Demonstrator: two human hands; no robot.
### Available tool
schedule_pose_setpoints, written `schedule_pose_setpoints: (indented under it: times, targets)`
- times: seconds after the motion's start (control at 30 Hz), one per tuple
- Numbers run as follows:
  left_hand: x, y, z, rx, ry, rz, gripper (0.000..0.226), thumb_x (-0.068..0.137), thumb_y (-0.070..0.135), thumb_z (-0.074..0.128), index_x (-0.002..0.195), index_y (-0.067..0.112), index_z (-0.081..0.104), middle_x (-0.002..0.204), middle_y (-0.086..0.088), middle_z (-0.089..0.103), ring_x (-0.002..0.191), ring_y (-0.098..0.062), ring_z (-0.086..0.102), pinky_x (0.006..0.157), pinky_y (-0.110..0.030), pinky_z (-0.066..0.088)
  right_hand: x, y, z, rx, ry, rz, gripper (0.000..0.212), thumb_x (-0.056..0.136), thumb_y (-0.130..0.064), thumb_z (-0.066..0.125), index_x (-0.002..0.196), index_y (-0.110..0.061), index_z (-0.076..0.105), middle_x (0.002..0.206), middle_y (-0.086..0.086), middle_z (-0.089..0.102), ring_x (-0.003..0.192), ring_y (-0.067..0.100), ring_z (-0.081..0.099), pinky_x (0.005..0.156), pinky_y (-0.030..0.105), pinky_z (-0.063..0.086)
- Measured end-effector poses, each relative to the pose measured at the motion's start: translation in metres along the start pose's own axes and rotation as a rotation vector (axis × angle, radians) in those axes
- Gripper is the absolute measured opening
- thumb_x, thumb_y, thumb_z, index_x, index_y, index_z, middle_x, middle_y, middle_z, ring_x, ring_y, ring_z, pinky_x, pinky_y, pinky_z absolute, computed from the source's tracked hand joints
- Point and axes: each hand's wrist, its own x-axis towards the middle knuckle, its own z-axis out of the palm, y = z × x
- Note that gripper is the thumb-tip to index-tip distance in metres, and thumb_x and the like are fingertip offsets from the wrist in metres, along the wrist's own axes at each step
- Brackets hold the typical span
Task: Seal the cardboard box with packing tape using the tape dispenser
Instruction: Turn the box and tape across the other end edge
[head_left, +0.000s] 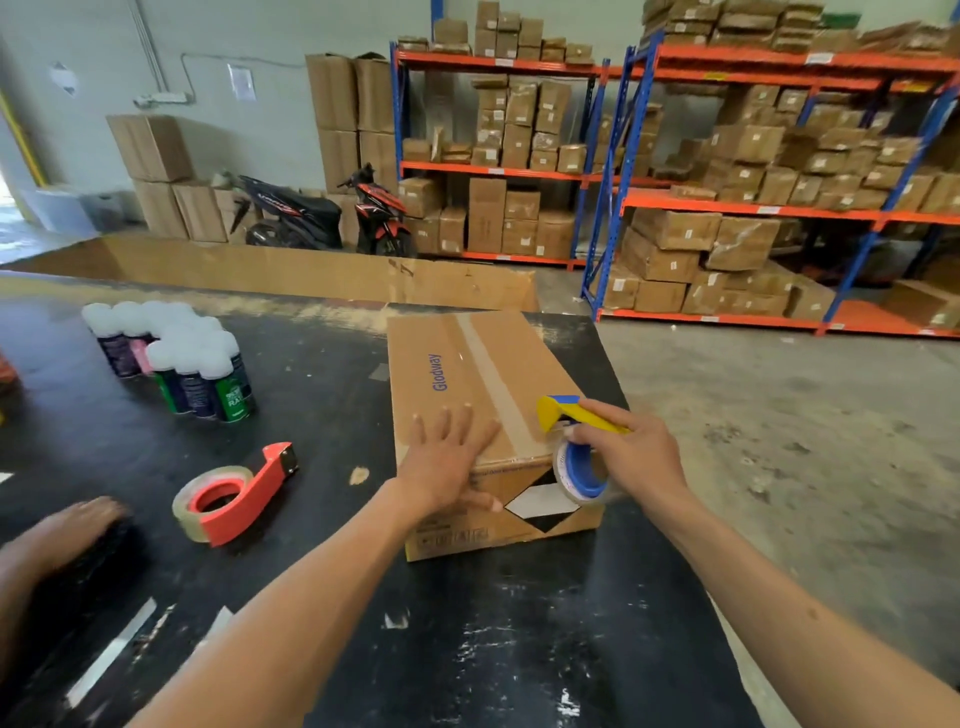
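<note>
A closed cardboard box (457, 374) printed "Glodway" sits on the black table (322, 457). A strip of clear tape (493, 384) runs along its top seam from the far edge to the near edge. My left hand (449, 462) lies flat, fingers spread, on the near part of the box top, thumb over the front edge. My right hand (631, 452) grips a yellow and blue tape dispenser (574, 441) at the box's near right top edge; its roll hangs in front of the box's front face.
A red tape dispenser (236, 496) with a clear roll lies on the table left of the box. Several white-capped bottles (176, 358) stand at the far left. Another person's foot (57, 530) rests at the left edge. Shelving racks (769, 208) and a motorbike (322, 213) stand behind.
</note>
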Motion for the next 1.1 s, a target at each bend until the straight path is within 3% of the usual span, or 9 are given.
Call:
schedule_pose_setpoints:
  times: [0.17, 0.57, 0.73, 0.87, 0.93, 1.0, 1.1]
  targets:
    - [0.000, -0.023, -0.001, 0.048, 0.024, 0.108, 0.104, 0.082, 0.075, 0.053, 0.158, 0.035, -0.006, 0.168, -0.003, -0.004, 0.152, -0.039, 0.000, 0.121, -0.058, 0.002, 0.000, -0.003, 0.012, 0.056, -0.042, 0.003, 0.045, 0.058, -0.052, 0.082, 0.102, -0.048, 0.076, 0.100, -0.015, 0.075, 0.096, 0.008, 0.067, 0.087, 0.032, 0.055]
    - [0.002, -0.063, -0.003, 0.012, 0.003, 0.265, 0.099, 0.084, 0.073, 0.050, 0.158, 0.037, -0.005, 0.168, 0.003, -0.004, 0.153, -0.034, -0.006, 0.117, -0.041, -0.011, -0.015, -0.015, 0.008, 0.147, -0.106, -0.063, 0.042, 0.070, -0.033, 0.086, 0.110, -0.037, 0.076, 0.102, -0.015, 0.076, 0.096, 0.004, 0.067, 0.078, 0.019, 0.047]
    - [0.003, -0.059, 0.000, -0.004, 0.019, 0.241, 0.098, 0.085, 0.070, 0.055, 0.158, 0.038, -0.003, 0.168, 0.004, -0.003, 0.153, -0.033, -0.005, 0.120, -0.044, -0.008, -0.017, -0.014, 0.010, 0.112, -0.095, -0.063, 0.043, 0.068, -0.038, 0.086, 0.110, -0.039, 0.076, 0.100, -0.017, 0.076, 0.097, 0.005, 0.068, 0.083, 0.023, 0.050]
    - [0.000, -0.053, 0.001, -0.015, 0.041, 0.193, 0.097, 0.086, 0.066, 0.058, 0.158, 0.037, -0.001, 0.168, 0.003, -0.001, 0.153, -0.033, -0.002, 0.122, -0.046, -0.004, -0.023, -0.016, 0.017, 0.136, -0.116, -0.081, 0.042, 0.068, -0.033, 0.087, 0.109, -0.037, 0.077, 0.101, -0.016, 0.076, 0.097, 0.006, 0.069, 0.079, 0.020, 0.051]
    - [-0.007, -0.049, -0.004, -0.069, 0.054, 0.185, 0.097, 0.087, 0.062, 0.061, 0.159, 0.034, 0.002, 0.168, 0.001, 0.001, 0.153, -0.031, -0.002, 0.123, -0.046, -0.003, -0.028, -0.016, 0.019, 0.110, -0.147, -0.121, 0.043, 0.067, -0.036, 0.088, 0.108, -0.043, 0.076, 0.105, -0.016, 0.075, 0.100, 0.008, 0.069, 0.083, 0.026, 0.056]
    - [-0.019, -0.042, -0.014, -0.328, 0.078, 0.166, 0.093, 0.088, 0.052, 0.065, 0.159, 0.028, 0.011, 0.167, 0.001, 0.008, 0.153, -0.025, 0.001, 0.123, -0.043, -0.001, -0.036, -0.018, 0.014, 0.006, -0.148, -0.225, 0.044, 0.068, -0.042, 0.087, 0.108, -0.049, 0.074, 0.101, -0.012, 0.072, 0.094, 0.008, 0.067, 0.082, 0.032, 0.056]
    - [-0.052, -0.022, -0.038, -1.325, 0.091, -0.018, 0.072, 0.087, 0.051, 0.065, 0.150, 0.026, 0.040, 0.156, 0.000, 0.041, 0.144, -0.022, 0.036, 0.120, -0.043, 0.026, -0.052, -0.026, -0.001, -0.090, 0.012, -0.644, 0.044, 0.072, -0.044, 0.081, 0.115, -0.039, 0.073, 0.081, 0.005, 0.057, 0.074, 0.015, 0.057, 0.066, 0.025, 0.045]
